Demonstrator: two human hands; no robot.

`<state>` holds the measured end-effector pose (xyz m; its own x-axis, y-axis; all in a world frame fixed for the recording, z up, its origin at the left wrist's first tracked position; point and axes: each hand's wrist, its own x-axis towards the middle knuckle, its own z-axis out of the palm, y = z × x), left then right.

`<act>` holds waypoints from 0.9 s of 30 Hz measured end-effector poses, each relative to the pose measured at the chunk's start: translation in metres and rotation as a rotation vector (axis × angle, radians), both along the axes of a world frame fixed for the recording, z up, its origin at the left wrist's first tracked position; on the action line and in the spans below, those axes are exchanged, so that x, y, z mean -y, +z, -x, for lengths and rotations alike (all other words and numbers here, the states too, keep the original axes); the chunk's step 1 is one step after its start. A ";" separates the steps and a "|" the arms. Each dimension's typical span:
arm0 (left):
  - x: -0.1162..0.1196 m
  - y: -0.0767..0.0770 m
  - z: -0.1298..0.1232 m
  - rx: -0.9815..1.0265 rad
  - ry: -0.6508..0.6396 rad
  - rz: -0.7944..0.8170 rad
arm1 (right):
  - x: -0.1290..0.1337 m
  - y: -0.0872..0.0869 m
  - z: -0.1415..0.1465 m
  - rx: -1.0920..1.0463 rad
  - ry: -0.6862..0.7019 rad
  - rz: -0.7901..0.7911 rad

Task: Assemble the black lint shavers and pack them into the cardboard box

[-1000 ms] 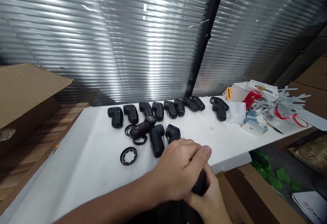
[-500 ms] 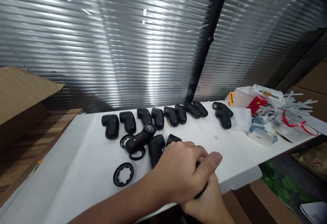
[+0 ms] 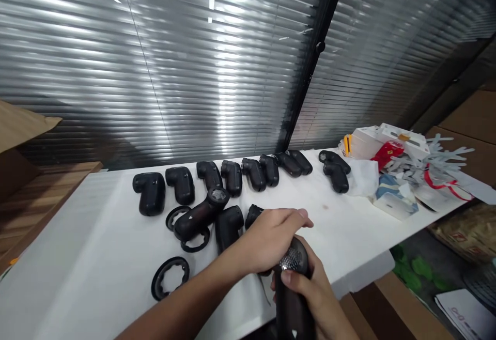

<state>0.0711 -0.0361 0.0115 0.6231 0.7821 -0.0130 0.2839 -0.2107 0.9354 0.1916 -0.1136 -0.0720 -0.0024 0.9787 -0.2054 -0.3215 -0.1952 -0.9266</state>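
In the head view, my right hand (image 3: 315, 283) is wrapped around the dark body of a black handheld device (image 3: 292, 304). The device has a round head with a silvery, textured mesh face, and a small white triangle marks its body. My right thumb lies across it just below the mesh. My left hand (image 3: 271, 239) hovers over or rests against the upper left of the head, with its fingers stretched out to the right. Its palm side is hidden. Behind the left hand, another black device (image 3: 253, 216) is partly covered.
Several similar black L-shaped devices (image 3: 151, 194) lie in a row along the back of the white table (image 3: 96, 257). Scalloped black rings (image 3: 157, 278) lie at left. White boxes (image 3: 403, 141), a red packet (image 3: 387, 155) and pale strips are at right. Metal blinds (image 3: 155, 71) stand behind.
My left hand has loosened from its clasp over the device, and its fingers have straightened. The device's mesh head and body now show in my right hand. The view has shifted slightly.
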 end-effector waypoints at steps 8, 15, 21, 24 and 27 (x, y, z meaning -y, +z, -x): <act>-0.002 -0.014 -0.005 -0.235 -0.038 -0.406 | -0.013 -0.021 -0.017 -0.058 -0.055 0.090; 0.002 -0.013 -0.020 -0.267 0.006 -0.420 | -0.005 -0.016 -0.018 -0.004 -0.038 -0.045; 0.024 0.001 -0.023 -0.135 0.108 -0.312 | 0.011 0.000 -0.009 0.366 -0.124 -0.310; 0.034 0.004 -0.021 -0.084 0.103 -0.222 | 0.021 0.004 -0.002 0.471 -0.120 -0.300; 0.041 0.008 -0.016 -0.032 0.077 -0.178 | 0.031 0.006 0.002 0.560 -0.137 -0.234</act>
<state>0.0875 -0.0771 0.0191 0.5625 0.8193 0.1109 0.3351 -0.3485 0.8754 0.1895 -0.1443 -0.0659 0.1721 0.9818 0.0806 0.2176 0.0419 -0.9751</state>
